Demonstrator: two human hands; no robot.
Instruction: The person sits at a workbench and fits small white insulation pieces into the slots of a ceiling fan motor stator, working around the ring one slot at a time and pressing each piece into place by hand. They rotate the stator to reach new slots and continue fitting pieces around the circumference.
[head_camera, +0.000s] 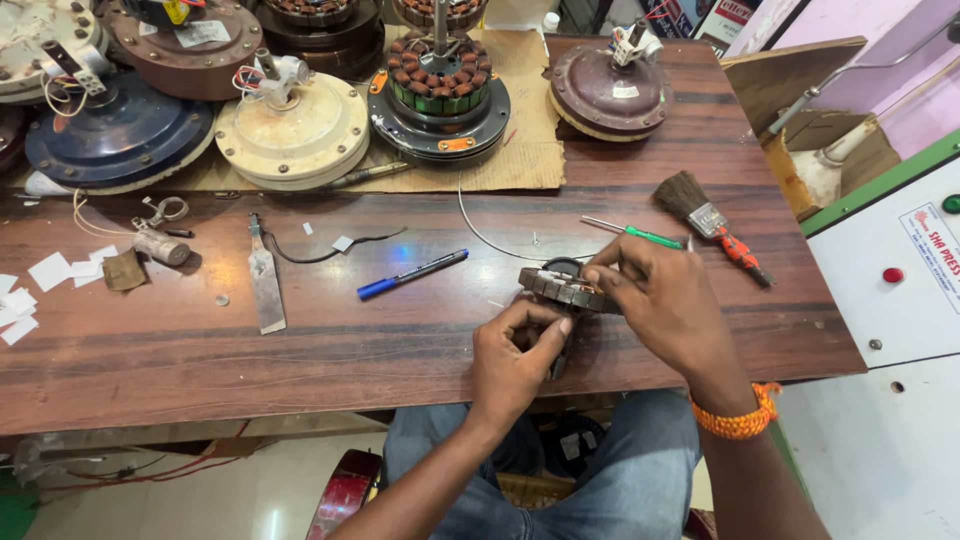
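Fingers of both hands, left hand (515, 355) and right hand (660, 300), pinch a bare slotted stator core (560, 288) between them at the table edge. Its slots look unwound; beyond lie a blue pen (412, 273), brush (705, 215), and a copper-wound stator (438, 85).

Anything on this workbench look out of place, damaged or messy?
Mostly just clutter. White paper scraps lie scattered at the table's left end, and a loose wire trails across the middle. The stator in both hands shows no clear damage.
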